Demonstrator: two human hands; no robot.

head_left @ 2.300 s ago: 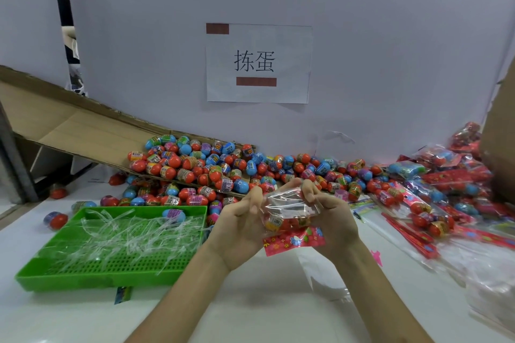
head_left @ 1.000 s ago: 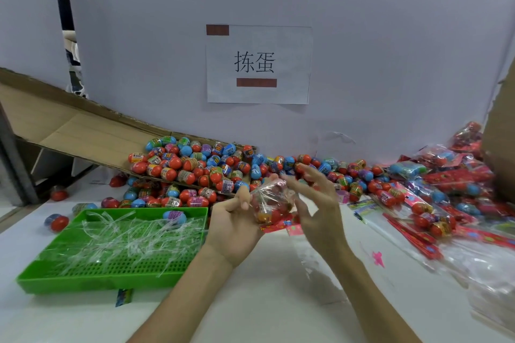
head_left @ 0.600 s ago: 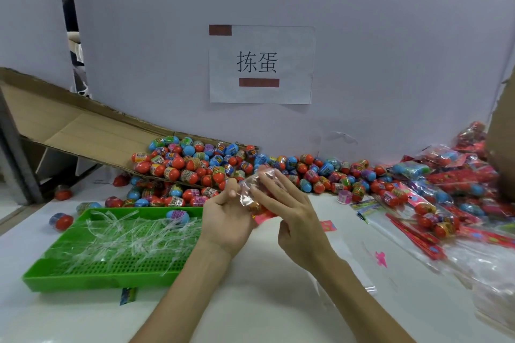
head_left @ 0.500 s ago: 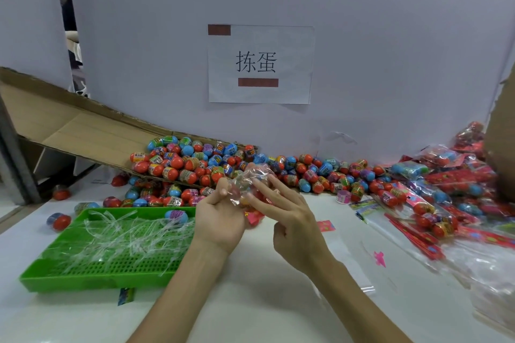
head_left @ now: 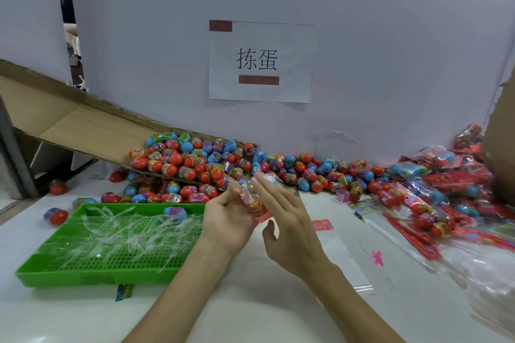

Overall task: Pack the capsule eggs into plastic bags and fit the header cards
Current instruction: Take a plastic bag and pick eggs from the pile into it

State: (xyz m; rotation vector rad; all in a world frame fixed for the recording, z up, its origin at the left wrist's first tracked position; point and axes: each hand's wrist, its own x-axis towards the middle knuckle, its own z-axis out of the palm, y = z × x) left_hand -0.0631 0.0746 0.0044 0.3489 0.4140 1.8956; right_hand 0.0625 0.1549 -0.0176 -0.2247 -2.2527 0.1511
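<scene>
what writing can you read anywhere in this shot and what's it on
"拣蛋": printed on the white paper sheet stuck to the wall.
Capsule eggs: wrap labels too small to read.
Plastic bag held in the left hand: egg label blurred.
Packed bags at right: card print blurred.
Slip by the green tray: unreadable.

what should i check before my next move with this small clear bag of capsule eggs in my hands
1. Small clear plastic bag of capsule eggs gripped by left hand: ok.
2. Right hand free, straight fingers against the bag top: ok.
3. Bag mouth closed: cannot tell, blurred.
4. Red header card fitted squarely: cannot tell, mostly hidden.
5. Flat empty clear bags lying beside the right forearm: ok.
</scene>
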